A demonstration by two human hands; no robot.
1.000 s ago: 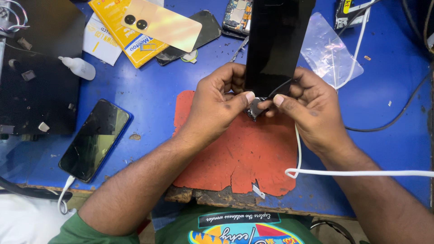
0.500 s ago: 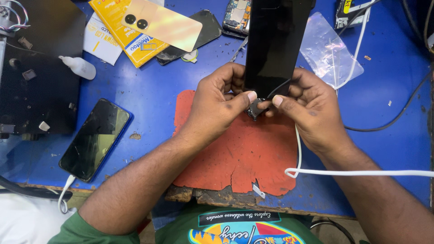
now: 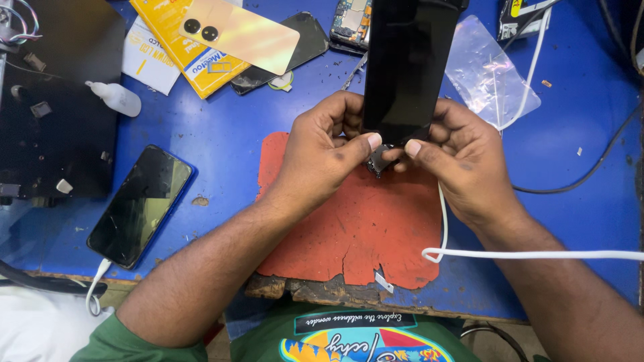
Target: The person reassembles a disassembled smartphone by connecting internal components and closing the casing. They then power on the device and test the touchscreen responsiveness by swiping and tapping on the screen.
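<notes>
My left hand [image 3: 322, 151] and my right hand [image 3: 463, 157] both grip the lower end of a black phone [image 3: 406, 64] held upright above a torn red mat [image 3: 349, 228]. The two thumbs meet at the phone's bottom edge, over a small grey metal part [image 3: 379, 161]. A white cable [image 3: 530, 255] runs from under my right hand across to the right edge. Whether the cable is plugged into the phone is hidden by my fingers.
A second dark phone [image 3: 139, 204] with a white cable lies at the left on the blue table [image 3: 221, 141]. Further back lie a gold phone back cover [image 3: 241, 33], a yellow box [image 3: 178, 37], a white dropper bottle [image 3: 117, 98], a clear plastic film [image 3: 490, 70] and a circuit board [image 3: 352, 20].
</notes>
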